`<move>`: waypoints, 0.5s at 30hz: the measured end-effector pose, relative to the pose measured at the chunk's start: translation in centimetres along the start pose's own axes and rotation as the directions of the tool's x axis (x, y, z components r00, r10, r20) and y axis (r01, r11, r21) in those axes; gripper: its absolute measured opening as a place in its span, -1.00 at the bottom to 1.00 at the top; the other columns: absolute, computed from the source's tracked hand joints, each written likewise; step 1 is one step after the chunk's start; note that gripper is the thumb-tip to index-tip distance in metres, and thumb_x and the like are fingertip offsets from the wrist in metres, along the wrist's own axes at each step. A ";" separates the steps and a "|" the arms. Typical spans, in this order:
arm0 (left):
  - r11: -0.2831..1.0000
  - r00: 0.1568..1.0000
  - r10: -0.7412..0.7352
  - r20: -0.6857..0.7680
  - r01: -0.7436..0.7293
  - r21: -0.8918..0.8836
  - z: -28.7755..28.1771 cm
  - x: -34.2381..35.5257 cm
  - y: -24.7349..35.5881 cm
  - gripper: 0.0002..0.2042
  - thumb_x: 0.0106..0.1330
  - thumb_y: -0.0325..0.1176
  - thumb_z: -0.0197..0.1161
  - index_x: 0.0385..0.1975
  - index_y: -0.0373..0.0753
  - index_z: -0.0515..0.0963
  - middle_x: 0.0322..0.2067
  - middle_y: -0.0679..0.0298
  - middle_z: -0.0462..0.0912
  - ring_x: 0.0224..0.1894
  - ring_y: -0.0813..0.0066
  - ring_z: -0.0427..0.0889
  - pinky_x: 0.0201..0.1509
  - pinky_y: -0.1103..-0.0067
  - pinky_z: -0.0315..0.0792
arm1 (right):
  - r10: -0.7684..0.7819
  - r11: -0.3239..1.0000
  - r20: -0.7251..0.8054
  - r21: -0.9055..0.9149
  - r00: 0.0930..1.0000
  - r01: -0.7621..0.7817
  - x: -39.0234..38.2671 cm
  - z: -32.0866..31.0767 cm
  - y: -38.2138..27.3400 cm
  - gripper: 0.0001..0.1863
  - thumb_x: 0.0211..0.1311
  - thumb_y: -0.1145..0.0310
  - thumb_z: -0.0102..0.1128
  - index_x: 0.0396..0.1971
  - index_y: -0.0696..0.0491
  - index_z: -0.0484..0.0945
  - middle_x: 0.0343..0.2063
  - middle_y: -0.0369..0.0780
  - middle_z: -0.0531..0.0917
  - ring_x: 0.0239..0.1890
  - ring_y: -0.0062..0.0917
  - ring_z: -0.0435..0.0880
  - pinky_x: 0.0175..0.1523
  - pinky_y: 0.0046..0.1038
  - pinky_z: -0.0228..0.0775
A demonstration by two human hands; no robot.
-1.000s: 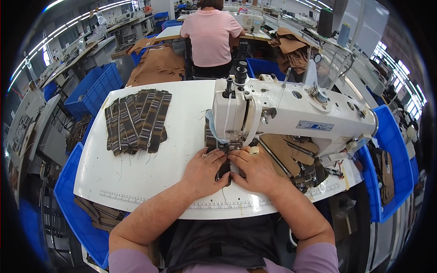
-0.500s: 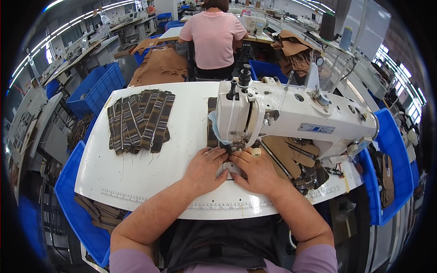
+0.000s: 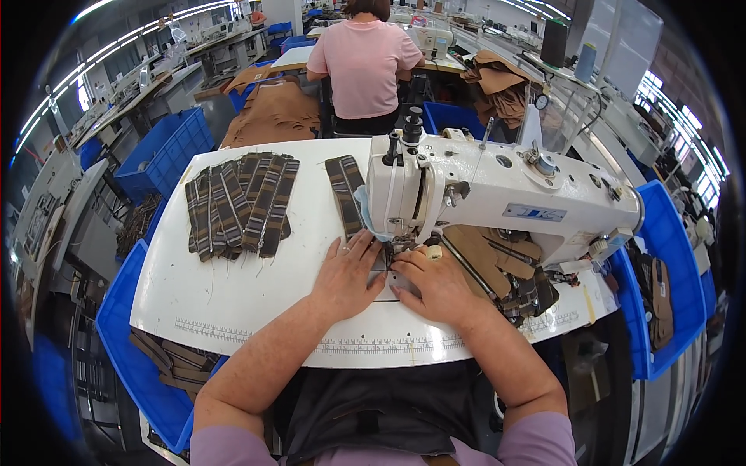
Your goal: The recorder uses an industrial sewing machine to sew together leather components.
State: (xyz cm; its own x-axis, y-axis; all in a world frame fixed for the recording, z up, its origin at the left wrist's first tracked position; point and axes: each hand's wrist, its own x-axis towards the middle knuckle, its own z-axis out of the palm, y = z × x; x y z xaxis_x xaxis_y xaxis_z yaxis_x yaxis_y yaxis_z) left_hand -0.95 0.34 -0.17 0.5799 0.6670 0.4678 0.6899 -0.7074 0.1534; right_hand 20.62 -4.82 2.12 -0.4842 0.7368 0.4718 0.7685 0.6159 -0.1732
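Observation:
A white sewing machine [image 3: 489, 206] stands on the worktable with a striped fabric strip [image 3: 342, 194] extending out behind its needle area. My left hand [image 3: 350, 276] lies open at the left of the needle, fingertips on the strip's near end beside the light-blue cloth [image 3: 360, 206] on the machine head. My right hand [image 3: 431, 283] rests open on the plate right of the needle, with a pale band [image 3: 433, 252] on one finger; its fingertips are partly hidden. A pile of striped strips with zippers [image 3: 233, 206] lies to the left, and tan pieces with zippers [image 3: 482, 264] lie under the machine arm.
The white tabletop [image 3: 167, 287] has blue bins at its left [image 3: 116, 311] and right [image 3: 676, 217], holding fabric pieces. A co-worker in a pink top [image 3: 361, 74] sits ahead, beside stacks of brown material [image 3: 264, 113].
The striped strip has moved away from me and leftward, showing more beyond the machine head. My left hand has slid forward with it; my right hand has shifted only slightly.

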 end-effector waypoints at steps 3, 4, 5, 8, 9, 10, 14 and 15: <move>0.999 0.999 0.036 -0.036 -0.035 0.035 -0.7 0.0 -0.1 -0.50 0.31 -0.16 0.28 0.15 -0.36 0.54 0.11 0.00 0.60 0.22 0.06 0.55 0.43 0.25 0.28 | -0.006 1.000 -0.020 0.013 1.000 0.006 0.2 -0.1 -0.1 -0.65 0.17 0.20 0.32 -0.10 0.07 0.66 -0.09 -0.21 0.67 -0.01 -0.30 0.63 0.11 -0.20 0.38; 0.999 0.999 0.035 -0.038 -0.034 0.037 -1.0 0.0 -0.3 -0.50 0.31 -0.16 0.28 0.15 -0.36 0.54 0.11 0.00 0.60 0.22 0.06 0.55 0.43 0.25 0.28 | -0.005 1.000 -0.045 0.015 0.999 0.005 0.2 -0.1 -0.1 -0.68 0.17 0.22 0.32 -0.14 0.08 0.68 -0.13 -0.21 0.69 -0.02 -0.30 0.63 0.13 -0.24 0.35; 0.998 0.999 -0.030 0.026 0.032 -0.059 -1.6 0.0 -0.6 -0.50 0.28 -0.16 0.31 0.14 -0.34 0.55 0.00 0.04 0.64 0.11 0.08 0.60 0.33 0.24 0.35 | -0.008 1.000 -0.047 0.016 0.999 0.009 0.1 0.1 -0.2 -0.68 0.17 0.22 0.32 -0.14 0.08 0.68 -0.13 -0.21 0.69 -0.02 -0.30 0.63 0.13 -0.24 0.35; 0.963 0.962 -0.199 0.189 0.228 -0.145 -3.5 -1.7 -1.5 -0.53 0.23 -0.17 0.37 0.07 -0.32 0.60 -0.23 0.15 0.66 -0.12 0.13 0.64 0.10 0.23 0.44 | -0.013 1.000 -0.066 0.028 0.998 0.015 -0.2 0.2 0.3 -0.72 0.17 0.25 0.33 -0.17 0.07 0.69 -0.16 -0.22 0.70 -0.04 -0.30 0.63 0.10 -0.26 0.37; 0.928 0.908 -0.304 0.287 0.351 -0.126 -4.4 -3.0 -1.8 -0.56 0.20 -0.19 0.40 0.02 -0.32 0.64 -0.34 0.21 0.64 -0.24 0.15 0.64 -0.04 0.22 0.46 | -0.018 0.999 -0.070 0.032 0.997 0.021 -0.3 0.2 0.4 -0.74 0.17 0.27 0.33 -0.19 0.07 0.69 -0.17 -0.23 0.70 -0.05 -0.30 0.63 0.09 -0.26 0.38; 0.928 0.906 -0.307 0.290 0.352 -0.119 -5.5 -4.3 -1.6 -0.56 0.20 -0.19 0.40 0.02 -0.32 0.64 -0.34 0.21 0.64 -0.24 0.15 0.64 -0.04 0.22 0.46 | -0.018 0.999 -0.073 0.037 0.997 0.021 -0.4 0.5 0.5 -0.76 0.17 0.29 0.33 -0.21 0.06 0.69 -0.17 -0.24 0.70 -0.05 -0.31 0.62 0.08 -0.27 0.38; 0.960 0.960 -0.279 0.018 0.279 0.035 -9.8 -11.2 -2.0 -0.67 0.07 -0.40 0.40 -0.11 -0.25 0.73 -0.41 0.28 0.54 -0.28 0.21 0.57 -0.15 0.27 0.42 | -0.024 0.999 -0.109 0.039 0.994 0.028 -0.4 0.5 0.5 -0.81 0.17 0.30 0.33 -0.26 0.05 0.69 -0.21 -0.25 0.70 -0.08 -0.33 0.63 0.05 -0.28 0.39; 0.960 0.960 -0.278 0.023 0.277 0.043 -11.4 -12.3 -2.0 -0.67 0.07 -0.40 0.40 -0.11 -0.25 0.73 -0.41 0.28 0.54 -0.28 0.21 0.57 -0.15 0.27 0.42 | -0.025 0.999 -0.124 0.029 0.992 0.029 -0.2 0.4 0.5 -0.82 0.17 0.30 0.33 -0.27 0.05 0.70 -0.23 -0.26 0.71 -0.10 -0.34 0.64 0.04 -0.27 0.40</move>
State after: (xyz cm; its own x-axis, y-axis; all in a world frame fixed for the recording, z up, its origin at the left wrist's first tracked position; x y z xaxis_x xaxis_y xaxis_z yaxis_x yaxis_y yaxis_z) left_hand -14.39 -9.16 3.64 0.3746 0.8426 0.3869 0.8416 -0.4841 0.2396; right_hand 20.94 -4.58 1.53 -0.4478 0.6809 0.5795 0.7415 0.6450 -0.1848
